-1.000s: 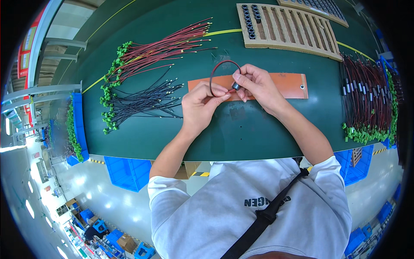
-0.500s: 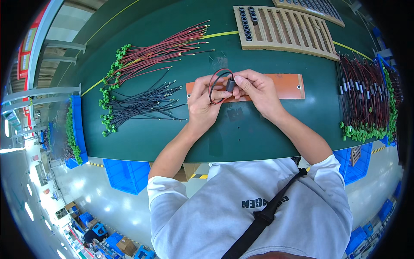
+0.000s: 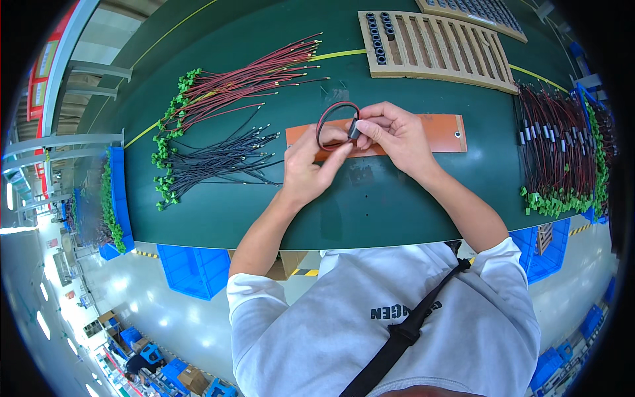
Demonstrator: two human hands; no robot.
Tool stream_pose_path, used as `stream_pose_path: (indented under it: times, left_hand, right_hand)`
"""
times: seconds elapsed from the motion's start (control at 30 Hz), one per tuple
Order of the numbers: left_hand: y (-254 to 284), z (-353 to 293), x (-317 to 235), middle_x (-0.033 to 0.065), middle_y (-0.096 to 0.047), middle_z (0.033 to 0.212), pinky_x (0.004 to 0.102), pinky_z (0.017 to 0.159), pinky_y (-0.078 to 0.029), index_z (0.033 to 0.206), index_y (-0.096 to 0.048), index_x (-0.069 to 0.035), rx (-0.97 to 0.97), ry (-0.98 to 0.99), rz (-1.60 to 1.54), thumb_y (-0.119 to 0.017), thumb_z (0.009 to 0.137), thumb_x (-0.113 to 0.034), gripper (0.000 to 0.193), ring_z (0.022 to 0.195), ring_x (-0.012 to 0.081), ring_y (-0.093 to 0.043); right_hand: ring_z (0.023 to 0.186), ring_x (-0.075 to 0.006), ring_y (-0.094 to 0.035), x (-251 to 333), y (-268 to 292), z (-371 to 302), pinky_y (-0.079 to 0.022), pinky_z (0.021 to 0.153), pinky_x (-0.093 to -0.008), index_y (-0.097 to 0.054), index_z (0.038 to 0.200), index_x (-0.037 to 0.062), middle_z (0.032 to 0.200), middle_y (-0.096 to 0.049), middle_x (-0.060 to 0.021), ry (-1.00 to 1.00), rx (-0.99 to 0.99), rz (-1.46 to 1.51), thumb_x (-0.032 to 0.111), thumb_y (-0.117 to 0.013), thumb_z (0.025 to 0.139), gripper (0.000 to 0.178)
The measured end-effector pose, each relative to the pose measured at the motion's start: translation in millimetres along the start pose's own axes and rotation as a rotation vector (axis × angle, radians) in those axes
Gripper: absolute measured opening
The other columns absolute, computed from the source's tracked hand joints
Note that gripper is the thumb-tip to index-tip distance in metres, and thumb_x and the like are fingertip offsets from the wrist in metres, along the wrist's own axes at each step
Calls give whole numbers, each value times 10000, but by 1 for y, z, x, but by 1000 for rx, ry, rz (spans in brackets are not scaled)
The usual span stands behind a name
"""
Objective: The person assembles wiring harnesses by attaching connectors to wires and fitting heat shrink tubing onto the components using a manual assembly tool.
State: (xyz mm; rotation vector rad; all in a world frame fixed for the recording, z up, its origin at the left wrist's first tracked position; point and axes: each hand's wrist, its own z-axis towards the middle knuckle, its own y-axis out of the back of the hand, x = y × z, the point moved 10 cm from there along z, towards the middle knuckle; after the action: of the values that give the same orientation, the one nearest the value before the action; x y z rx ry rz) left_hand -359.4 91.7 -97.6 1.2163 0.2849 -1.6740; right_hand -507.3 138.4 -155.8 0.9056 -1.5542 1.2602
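Note:
A small dark cylindrical core [image 3: 354, 129] is pinched between the thumb and fingers of my right hand [image 3: 397, 137]. A loop of red and black wire [image 3: 321, 124] rises from the core and curves round to the left. My left hand [image 3: 309, 162] is closed on the wires at the lower left of the core, its thumb and forefinger pointing at it. The wire ends inside the fingers are hidden. Both hands are above an orange-brown board [image 3: 440, 132] lying on the green table.
To the left lie red wires [image 3: 258, 66] and black wires [image 3: 221, 159] with green connectors. A slotted wooden rack [image 3: 440, 49] holding several dark cores stands at the back right, another rack [image 3: 476, 14] behind it. Finished-looking wire bundles [image 3: 555, 142] lie far right, beside a blue bin.
The core has tilted and its wire loop has swung left and opened wider. My left hand has shifted slightly left and down, its thumb now straighter; my right hand stays on the core.

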Motion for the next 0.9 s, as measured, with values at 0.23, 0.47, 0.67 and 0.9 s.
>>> stream_pose_path:
  times: [0.23,0.47,0.67,0.9]
  left_hand:
    - [3,4,1,112,-713,1055,322,792,-621,874,-763,12,-32,19,6,-767,822,88,92,910,208,-741]
    - [-14,12,-12,139,-729,1176,355,843,-629,1111,-741,-48,113,36,180,-775,872,-18,243,939,275,-759]
    - [-29,19,-4,152,-738,1228,329,870,-604,1125,-743,5,223,113,237,-790,883,-45,251,991,241,-762]
    - [-64,34,24,133,-766,1090,336,935,-563,1150,-736,39,524,325,-177,-643,1039,-211,289,998,216,-716]
  right_hand:
    - [854,-123,-718,7,-2,-2,-640,737,-284,-648,1157,-7,962,-727,-88,62,51,-34,106,-624,1055,154]
    - [821,-155,-736,24,-4,-11,-613,699,-290,-630,1104,-8,986,-738,-99,91,54,-425,83,-628,1040,111]
    - [971,-250,-698,99,22,-40,-568,810,-346,-612,1084,-2,1206,-677,-129,691,-228,-838,25,-636,998,93]
    - [1085,-158,-601,52,99,-43,-498,957,-319,-629,1089,9,1229,-631,-105,353,-115,-382,96,-592,1056,100]
